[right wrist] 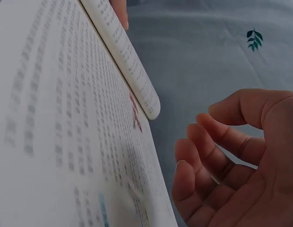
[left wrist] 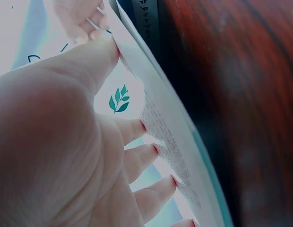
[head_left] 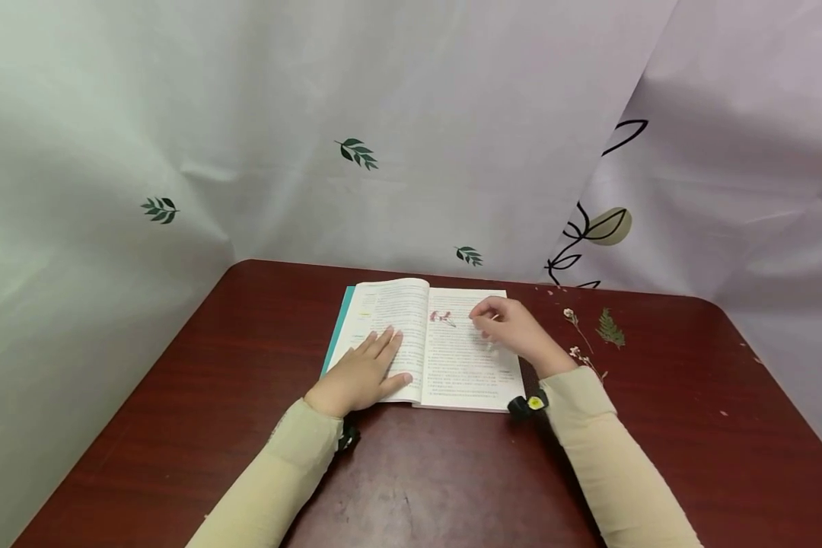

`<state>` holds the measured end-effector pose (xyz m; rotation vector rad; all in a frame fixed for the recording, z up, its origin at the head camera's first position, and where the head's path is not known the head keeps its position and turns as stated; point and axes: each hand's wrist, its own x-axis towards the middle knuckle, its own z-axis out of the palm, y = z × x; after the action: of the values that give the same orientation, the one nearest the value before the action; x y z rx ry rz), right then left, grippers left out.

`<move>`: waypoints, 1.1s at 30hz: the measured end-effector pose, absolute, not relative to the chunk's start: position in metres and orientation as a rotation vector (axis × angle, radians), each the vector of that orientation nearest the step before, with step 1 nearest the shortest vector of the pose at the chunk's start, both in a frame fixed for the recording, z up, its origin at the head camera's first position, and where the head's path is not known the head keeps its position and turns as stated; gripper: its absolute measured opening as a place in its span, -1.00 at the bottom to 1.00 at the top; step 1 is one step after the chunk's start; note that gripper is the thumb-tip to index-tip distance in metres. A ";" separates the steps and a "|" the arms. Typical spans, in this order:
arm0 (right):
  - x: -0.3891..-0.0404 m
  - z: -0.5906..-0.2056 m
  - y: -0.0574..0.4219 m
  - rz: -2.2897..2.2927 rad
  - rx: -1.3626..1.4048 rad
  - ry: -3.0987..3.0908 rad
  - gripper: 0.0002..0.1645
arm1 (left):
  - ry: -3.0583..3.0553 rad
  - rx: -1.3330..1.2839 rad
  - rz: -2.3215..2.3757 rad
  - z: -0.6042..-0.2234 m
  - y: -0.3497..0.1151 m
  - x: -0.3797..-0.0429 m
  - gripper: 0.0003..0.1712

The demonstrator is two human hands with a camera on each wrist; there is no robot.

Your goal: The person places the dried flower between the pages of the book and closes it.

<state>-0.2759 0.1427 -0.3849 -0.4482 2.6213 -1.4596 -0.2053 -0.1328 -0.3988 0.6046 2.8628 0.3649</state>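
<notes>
An open book (head_left: 466,373) with printed pages and a teal cover edge lies on the table. My left hand (head_left: 359,377) rests flat on its left page, fingers spread; the left wrist view shows the fingertips touching the paper. Near the top of the right page, close to the fold, lies a small pinkish-red pressed flower (head_left: 441,316). Just right of that flower my right hand (head_left: 510,327) is held over the page. In the right wrist view its fingers are loosely bent, thumb tip close to the index fingertip, and nothing shows between them.
On the dark red-brown table (head_left: 233,365), right of the book, lie a green fern leaf (head_left: 610,329), a white-headed dried flower (head_left: 571,315) and another small pale sprig (head_left: 578,355). A few tiny petals are scattered nearby. A white curtain (head_left: 411,91) with leaf prints hangs behind.
</notes>
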 end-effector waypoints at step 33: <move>-0.268 -0.381 0.281 -1.160 0.028 3.118 -0.62 | 2.871 0.603 0.359 -0.399 -0.133 -0.204 -0.12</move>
<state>-0.2682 0.2806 -0.3811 0.0279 3.1183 -1.1596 -0.2043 -0.1330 -0.3987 0.6034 2.8709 0.3589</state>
